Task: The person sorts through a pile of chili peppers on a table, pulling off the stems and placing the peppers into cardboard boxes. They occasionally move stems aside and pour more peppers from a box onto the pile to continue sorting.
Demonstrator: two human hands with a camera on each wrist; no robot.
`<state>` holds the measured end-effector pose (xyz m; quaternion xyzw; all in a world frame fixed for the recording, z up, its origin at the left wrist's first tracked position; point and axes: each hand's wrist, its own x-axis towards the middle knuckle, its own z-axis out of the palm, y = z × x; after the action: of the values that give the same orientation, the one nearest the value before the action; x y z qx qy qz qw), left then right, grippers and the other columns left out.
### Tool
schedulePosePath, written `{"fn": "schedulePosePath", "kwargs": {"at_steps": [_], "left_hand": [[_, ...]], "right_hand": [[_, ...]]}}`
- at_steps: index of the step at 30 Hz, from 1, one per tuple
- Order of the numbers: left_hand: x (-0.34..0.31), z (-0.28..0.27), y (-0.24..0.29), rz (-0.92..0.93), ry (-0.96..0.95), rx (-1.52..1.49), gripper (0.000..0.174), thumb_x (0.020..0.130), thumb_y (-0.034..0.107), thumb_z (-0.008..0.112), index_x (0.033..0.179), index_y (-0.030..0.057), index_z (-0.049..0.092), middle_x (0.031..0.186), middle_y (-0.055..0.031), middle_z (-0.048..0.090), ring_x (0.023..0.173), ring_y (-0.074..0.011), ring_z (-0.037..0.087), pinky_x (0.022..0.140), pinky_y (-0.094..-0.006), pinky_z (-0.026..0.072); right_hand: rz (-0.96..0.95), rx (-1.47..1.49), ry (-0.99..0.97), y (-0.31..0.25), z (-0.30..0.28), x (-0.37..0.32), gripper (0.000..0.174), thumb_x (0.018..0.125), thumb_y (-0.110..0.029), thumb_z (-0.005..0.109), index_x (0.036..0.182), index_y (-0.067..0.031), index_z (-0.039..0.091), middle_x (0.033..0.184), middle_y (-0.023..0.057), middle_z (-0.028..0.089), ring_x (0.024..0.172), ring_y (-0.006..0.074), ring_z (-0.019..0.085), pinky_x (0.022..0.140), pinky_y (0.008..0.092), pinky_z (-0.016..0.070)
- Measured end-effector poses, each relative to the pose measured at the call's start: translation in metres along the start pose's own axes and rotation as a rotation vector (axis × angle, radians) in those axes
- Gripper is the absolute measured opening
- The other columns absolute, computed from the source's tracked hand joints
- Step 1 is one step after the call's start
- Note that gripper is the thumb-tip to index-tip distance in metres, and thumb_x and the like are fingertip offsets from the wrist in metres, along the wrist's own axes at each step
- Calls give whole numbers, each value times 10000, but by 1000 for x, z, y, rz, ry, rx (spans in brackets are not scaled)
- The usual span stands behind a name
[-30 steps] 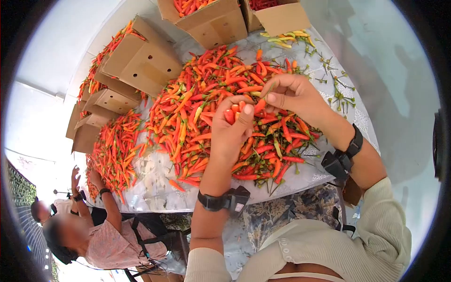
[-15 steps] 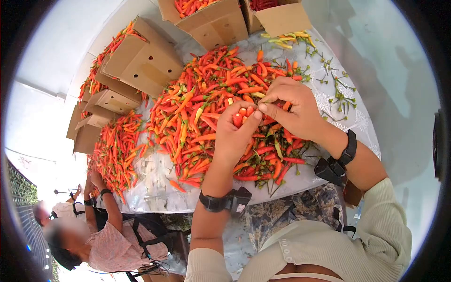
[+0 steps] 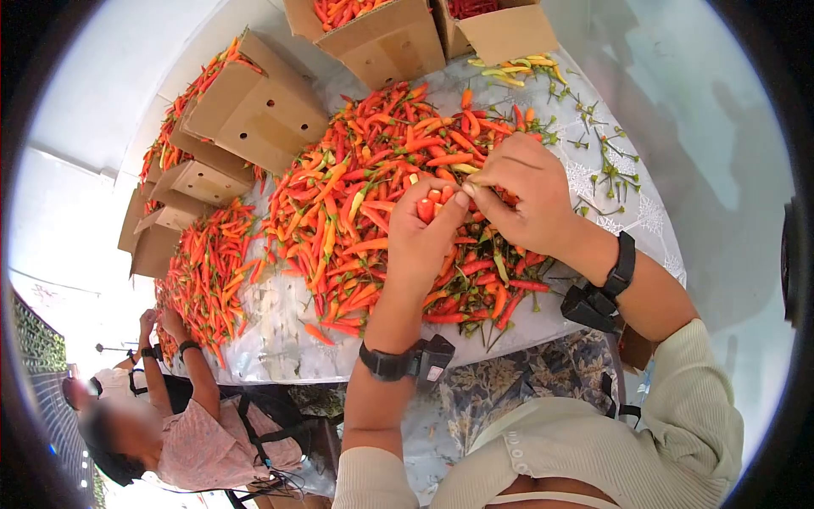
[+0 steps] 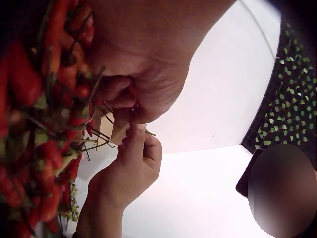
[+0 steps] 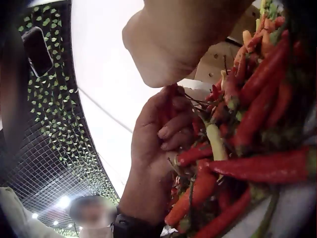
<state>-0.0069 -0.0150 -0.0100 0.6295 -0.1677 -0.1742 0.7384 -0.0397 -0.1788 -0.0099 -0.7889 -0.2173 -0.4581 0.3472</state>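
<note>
Bench carries a big chilli pile, cardboard boxes alongside. Over the pile, left hand has fingers curled round several red chillies; right hand pinches a green stem right beside.

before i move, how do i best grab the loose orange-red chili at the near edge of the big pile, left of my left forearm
Pinch the loose chili across its middle, probably best from the near side. It is slender and lies slantwise on the tablecloth, with bare cloth toward you, while the big pile crowds its far side.
</note>
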Motion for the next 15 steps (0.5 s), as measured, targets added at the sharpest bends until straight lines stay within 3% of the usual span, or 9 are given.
{"fn": "schedulePosePath", "kwargs": {"at_steps": [6, 10, 15], "left_hand": [[1, -2, 5, -11, -5, -181, 109, 897, 125, 538, 959, 36, 528, 722, -70, 580, 456, -86, 471, 338, -187, 276], [1, -1, 10, -21, 43, -305, 108, 893, 125, 532, 947, 35, 511, 706, -74, 564, 462, -98, 470, 338, -184, 278], [3, -8, 10, 24, 49, -310, 99, 861, 91, 587, 916, 49, 517, 667, -29, 525, 465, -68, 449, 344, -168, 262]], "right_hand": [[477, -11, 238, 21, -1, 3, 69, 776, -75, 655, 833, -51, 624, 748, 71, 567, 678, 212, 555, 610, 316, 449], [470, -168, 349, 42, -5, 1, 138, 765, -96, 670, 894, -71, 629, 798, 67, 579, 756, 189, 557, 610, 315, 459], [351, -159, -167, 28, -4, 0, 162, 724, -178, 725, 769, -58, 626, 765, 79, 577, 804, 275, 563, 727, 373, 444]]}}
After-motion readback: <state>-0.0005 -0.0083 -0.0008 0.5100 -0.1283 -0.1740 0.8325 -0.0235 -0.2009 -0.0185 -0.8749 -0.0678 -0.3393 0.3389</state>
